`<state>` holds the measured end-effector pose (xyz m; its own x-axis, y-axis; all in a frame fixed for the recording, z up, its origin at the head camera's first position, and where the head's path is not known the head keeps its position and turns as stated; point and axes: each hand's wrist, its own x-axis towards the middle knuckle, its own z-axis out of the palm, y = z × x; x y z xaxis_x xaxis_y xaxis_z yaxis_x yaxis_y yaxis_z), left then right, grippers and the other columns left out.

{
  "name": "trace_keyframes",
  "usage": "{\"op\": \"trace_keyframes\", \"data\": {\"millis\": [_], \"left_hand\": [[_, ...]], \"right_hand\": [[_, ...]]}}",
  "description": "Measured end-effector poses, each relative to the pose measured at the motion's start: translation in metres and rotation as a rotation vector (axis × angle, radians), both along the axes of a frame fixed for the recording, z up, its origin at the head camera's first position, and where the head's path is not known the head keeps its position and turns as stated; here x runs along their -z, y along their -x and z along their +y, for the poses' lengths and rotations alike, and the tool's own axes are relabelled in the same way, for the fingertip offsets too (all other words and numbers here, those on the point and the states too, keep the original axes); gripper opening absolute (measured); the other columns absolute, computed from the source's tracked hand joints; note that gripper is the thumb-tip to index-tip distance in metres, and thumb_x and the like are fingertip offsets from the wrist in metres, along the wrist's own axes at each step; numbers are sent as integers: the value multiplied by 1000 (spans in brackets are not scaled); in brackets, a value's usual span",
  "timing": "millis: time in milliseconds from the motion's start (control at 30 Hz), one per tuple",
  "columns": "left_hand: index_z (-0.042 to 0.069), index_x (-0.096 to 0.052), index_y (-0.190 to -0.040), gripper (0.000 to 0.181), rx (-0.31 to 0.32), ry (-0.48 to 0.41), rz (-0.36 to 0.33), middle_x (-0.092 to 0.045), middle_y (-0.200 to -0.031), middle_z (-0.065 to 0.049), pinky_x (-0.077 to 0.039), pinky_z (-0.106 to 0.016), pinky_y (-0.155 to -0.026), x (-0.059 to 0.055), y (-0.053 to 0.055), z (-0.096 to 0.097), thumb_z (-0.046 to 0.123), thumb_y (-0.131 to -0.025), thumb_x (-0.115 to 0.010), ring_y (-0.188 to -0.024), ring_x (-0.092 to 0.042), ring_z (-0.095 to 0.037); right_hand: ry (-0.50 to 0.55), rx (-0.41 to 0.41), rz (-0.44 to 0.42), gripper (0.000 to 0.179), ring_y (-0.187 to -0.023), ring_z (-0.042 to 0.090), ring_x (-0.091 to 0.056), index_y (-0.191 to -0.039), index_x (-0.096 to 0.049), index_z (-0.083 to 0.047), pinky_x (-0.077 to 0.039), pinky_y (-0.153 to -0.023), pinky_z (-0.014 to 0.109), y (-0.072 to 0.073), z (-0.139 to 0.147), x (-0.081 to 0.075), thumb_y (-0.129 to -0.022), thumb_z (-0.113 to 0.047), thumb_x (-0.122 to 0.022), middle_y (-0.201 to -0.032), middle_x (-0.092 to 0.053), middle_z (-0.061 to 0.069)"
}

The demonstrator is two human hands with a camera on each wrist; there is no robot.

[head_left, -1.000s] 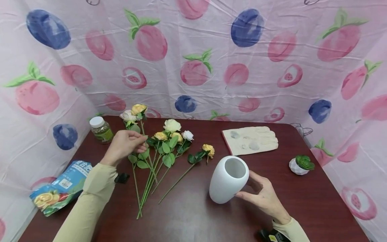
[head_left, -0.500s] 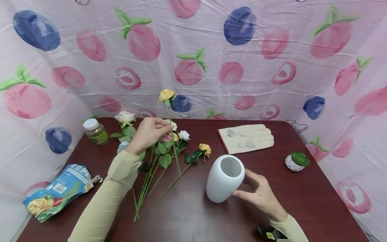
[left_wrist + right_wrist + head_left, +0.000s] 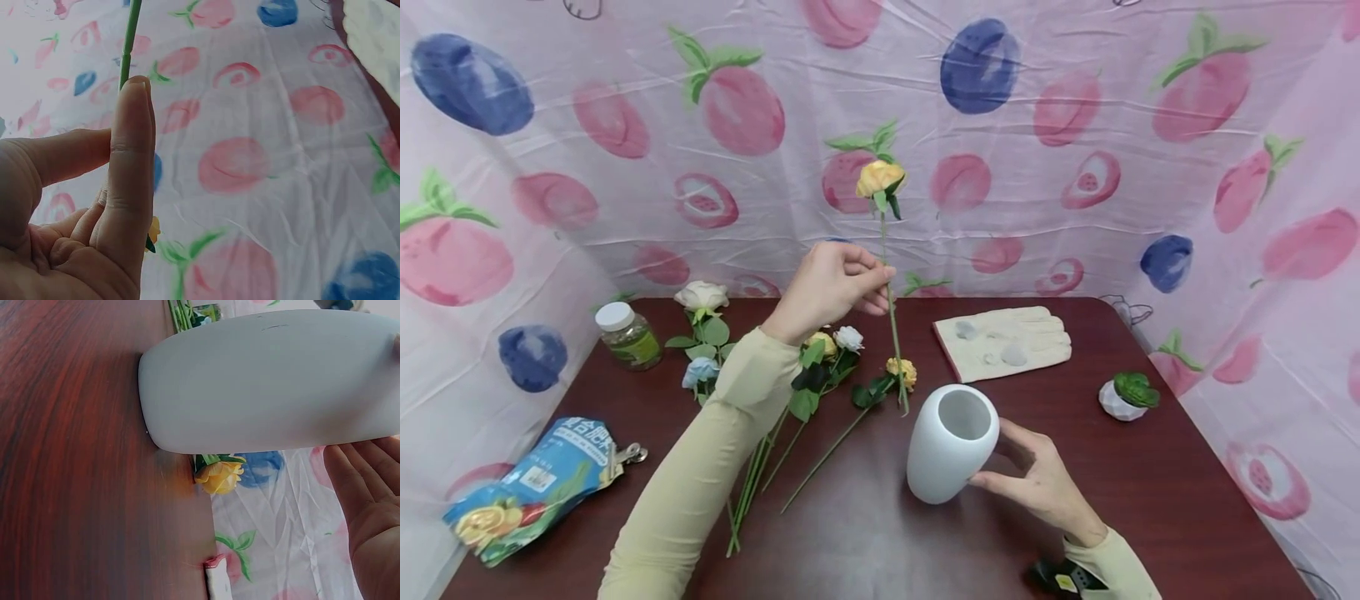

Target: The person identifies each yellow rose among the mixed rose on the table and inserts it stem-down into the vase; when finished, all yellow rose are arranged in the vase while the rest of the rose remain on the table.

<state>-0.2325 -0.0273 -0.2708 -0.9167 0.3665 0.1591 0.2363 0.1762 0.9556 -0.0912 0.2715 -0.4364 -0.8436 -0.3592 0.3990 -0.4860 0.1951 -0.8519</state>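
In the head view, my left hand (image 3: 835, 287) pinches the stem of a yellow rose (image 3: 880, 179) between thumb and fingers. The bloom is up, and the stem's lower end hangs just left of the mouth of a white vase (image 3: 936, 458). Part of the green stem (image 3: 129, 40) shows above the fingertip in the left wrist view. My right hand (image 3: 1045, 483) holds the vase from the right side, thumb low and fingers farther back. Seen from the right wrist, the vase (image 3: 262, 387) has its base at the brown tabletop, with fingers along its side.
More roses lie left of centre, including a white rose (image 3: 702, 297), a blue flower (image 3: 700, 372) and another yellow rose (image 3: 901, 373). A glove (image 3: 1003, 343) lies behind the vase, a potted succulent (image 3: 1127, 396) at right. A jar (image 3: 628, 337) and blue bag (image 3: 538, 483) stand left.
My left hand has lifted the yellow rose from among the other flowers and carried it up and right towards the vase. The right hand stays on the vase.
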Motion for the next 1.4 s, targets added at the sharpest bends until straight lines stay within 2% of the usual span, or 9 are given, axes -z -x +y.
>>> {"op": "trace_keyframes", "data": {"millis": [167, 300, 500, 733, 1100, 1400], "left_hand": [[-3, -72, -94, 16, 15, -42, 2, -75, -76, -16, -64, -39, -69, -18, -1, 12, 12, -98, -71, -63, -74, -21], [-3, -72, -93, 15, 32, -59, 14, -74, -76, -16, -64, -40, -69, -28, -3, 20, 11, -97, -72, -64, -74, -22], [-6, -70, -94, 17, 80, -86, 40, -74, -75, -16, -64, -41, -69, -33, -6, 37, 10, -98, -71, -63, -74, -22], [-5, -70, -92, 17, 147, -50, 66, -74, -74, -14, -64, -39, -65, -20, -15, 55, 11, -98, -71, -65, -75, -23], [-2, -71, -93, 16, 236, -60, 25, -74, -74, -13, -64, -38, -65, 11, -32, 64, 14, -97, -73, -65, -75, -24], [7, -77, -94, 10, 235, -51, 95, -77, -78, -5, -63, -33, -68, 28, -40, 61, 17, -95, -76, -71, -76, -18]], "right_hand": [[8, -4, -4, 71, -119, 11, -67, -139, -58, 4, -56, -98, 27, 0, -2, -1, -74, 16, -83, -134, -68, -1], [5, -3, -4, 72, -119, 12, -67, -140, -57, 3, -56, -99, 28, -1, -2, -1, -74, 16, -83, -134, -68, 1], [0, 1, -14, 73, -121, 12, -67, -142, -57, 1, -56, -99, 28, -1, 0, 0, -75, 15, -83, -135, -67, 6], [-7, 5, -10, 73, -123, 12, -65, -143, -56, 1, -55, -100, 27, -1, 1, 0, -76, 14, -83, -137, -66, 7], [-17, 11, -12, 73, -123, 11, -65, -143, -56, 0, -55, -100, 28, -1, 1, 0, -76, 13, -83, -137, -66, 9], [-19, 15, -7, 72, -121, 12, -66, -142, -57, 1, -56, -99, 28, -1, 0, -1, -75, 14, -83, -136, -67, 5]]}}
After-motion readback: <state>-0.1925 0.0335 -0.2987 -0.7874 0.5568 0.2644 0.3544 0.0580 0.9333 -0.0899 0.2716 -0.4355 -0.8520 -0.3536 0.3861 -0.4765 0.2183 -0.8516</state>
